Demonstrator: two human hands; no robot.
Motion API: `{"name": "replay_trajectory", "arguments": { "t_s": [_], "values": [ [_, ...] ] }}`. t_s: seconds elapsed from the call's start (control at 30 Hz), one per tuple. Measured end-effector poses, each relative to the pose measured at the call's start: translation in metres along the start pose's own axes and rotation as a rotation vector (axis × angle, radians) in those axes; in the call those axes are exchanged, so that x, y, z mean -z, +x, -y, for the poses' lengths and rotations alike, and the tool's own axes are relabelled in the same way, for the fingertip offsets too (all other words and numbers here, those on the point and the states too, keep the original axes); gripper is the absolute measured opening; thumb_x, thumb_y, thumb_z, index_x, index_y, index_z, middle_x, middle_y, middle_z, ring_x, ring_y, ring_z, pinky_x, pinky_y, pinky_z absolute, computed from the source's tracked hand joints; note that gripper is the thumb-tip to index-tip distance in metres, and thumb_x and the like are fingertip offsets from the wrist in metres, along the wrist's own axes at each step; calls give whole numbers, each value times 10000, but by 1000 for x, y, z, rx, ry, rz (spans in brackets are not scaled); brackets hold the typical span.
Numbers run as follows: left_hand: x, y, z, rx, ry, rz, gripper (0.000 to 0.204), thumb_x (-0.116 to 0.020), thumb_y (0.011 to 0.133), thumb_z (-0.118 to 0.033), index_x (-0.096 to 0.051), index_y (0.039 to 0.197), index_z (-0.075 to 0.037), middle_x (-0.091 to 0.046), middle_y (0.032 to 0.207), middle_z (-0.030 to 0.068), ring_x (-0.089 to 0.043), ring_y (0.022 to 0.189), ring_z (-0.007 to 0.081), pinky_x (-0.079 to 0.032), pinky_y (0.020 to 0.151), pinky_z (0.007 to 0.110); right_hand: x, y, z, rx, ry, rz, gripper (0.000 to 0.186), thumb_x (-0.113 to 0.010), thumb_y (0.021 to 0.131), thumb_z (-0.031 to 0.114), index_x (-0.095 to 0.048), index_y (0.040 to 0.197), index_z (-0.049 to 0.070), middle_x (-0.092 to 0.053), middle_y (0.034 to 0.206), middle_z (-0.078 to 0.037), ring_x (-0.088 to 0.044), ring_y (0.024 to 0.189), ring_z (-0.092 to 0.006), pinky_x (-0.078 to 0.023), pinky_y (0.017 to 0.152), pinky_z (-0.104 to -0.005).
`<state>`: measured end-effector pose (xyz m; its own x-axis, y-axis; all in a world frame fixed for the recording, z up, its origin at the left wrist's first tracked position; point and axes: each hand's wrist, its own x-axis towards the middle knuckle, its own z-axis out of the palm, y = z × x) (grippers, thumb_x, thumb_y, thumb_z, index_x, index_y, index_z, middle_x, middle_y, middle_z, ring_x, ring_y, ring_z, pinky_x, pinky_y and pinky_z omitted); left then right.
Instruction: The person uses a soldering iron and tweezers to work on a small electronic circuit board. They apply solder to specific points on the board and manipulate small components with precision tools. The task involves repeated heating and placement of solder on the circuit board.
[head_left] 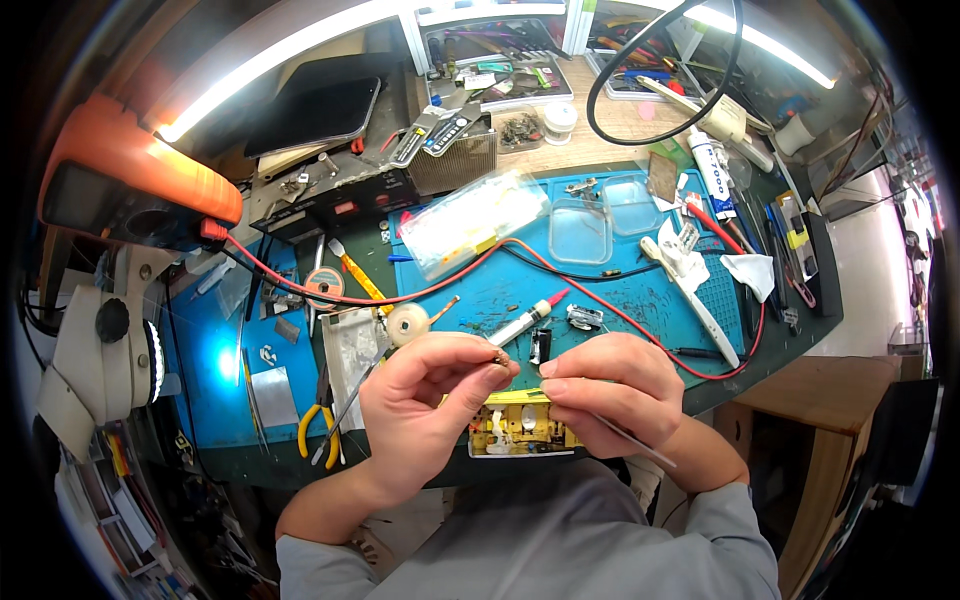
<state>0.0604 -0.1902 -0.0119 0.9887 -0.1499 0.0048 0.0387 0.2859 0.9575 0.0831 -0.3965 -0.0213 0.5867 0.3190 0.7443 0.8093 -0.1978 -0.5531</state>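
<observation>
Your grey sleeves (560,545) sat closest to the camera, both forearms rising from the lower edge toward the blue work mat (620,290). Your left hand (425,400) had its thumb and forefinger pinched together on a tiny brown component (499,358), held up just above the bench edge. Your right hand (610,385) faced it, nearly touching, with its fingers closed around slim metal tweezers (630,440) whose shaft ran back over your wrist; whether the tips met the component, you could not tell from this view. Directly under both hands lay a small yellow circuit board (520,425) in an opened pale housing, at the near edge of the mat. Just beyond your fingertips a syringe with a pink tip (530,318) lay on the mat, beside a small metal clip (585,317). A red lead (400,297) ran from the orange multimeter (135,185) at your left across the mat. Yellow-handled pliers (320,425) lay near your left wrist, and a clear plastic parts box (472,220) sat further back.
</observation>
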Motion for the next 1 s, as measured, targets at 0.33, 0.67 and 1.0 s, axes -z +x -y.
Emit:
{"name": "replay_trajectory", "arguments": {
  "t_s": [0.33,0.67,1.0],
  "values": [
    [0,0,2,-125,169,-27,195,-686,821,152,-664,990,58,-653,1025,131,-673,938,183,-596,808,281,-6,-1,1,47,-9,5,305,-778,695,9,-722,994,21,-696,960,-103,-687,757,-193,-563,613,-282],
    [-2,2,4,-258,258,-44,205,-711,800,147,-676,965,30,-676,961,130,-677,854,176,-578,726,279,-6,-1,-1,25,-5,-5,297,-780,703,9,-719,993,19,-697,962,-102,-676,743,-192,-543,587,-282],
    [0,3,4,-344,408,-60,195,-725,795,132,-675,946,19,-681,950,119,-681,840,182,-578,708,286,-5,0,2,-22,10,-7,304,-769,720,-15,-711,1017,14,-703,942,-110,-676,753,-203,-541,589,-294]
  ]
}}
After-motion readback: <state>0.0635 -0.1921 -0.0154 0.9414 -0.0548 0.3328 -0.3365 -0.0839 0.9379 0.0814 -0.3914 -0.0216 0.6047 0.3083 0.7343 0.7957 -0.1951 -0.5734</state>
